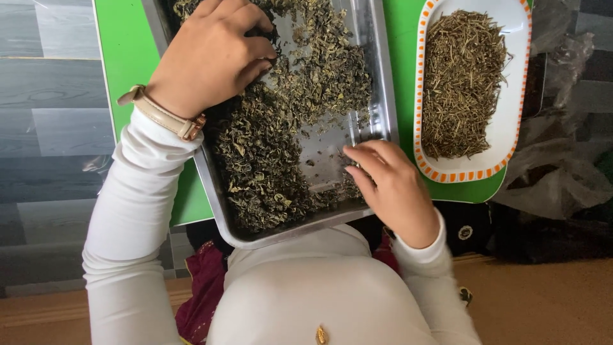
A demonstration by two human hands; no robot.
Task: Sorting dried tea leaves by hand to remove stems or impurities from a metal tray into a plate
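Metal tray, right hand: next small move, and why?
Probably pinch a stem from the loose bits under the right hand and carry it to the oval dish. The fingertips rest on a bare patch of the metal tray, the dish holds only stems, and the left hand is spread on the leaf pile.

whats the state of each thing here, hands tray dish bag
left hand: fingers bent, resting on dried leaves
right hand: fingertips on leaves near tray corner
metal tray: partly covered, bare patch showing
oval dish: holds heap of dried stems
plastic bag: crumpled
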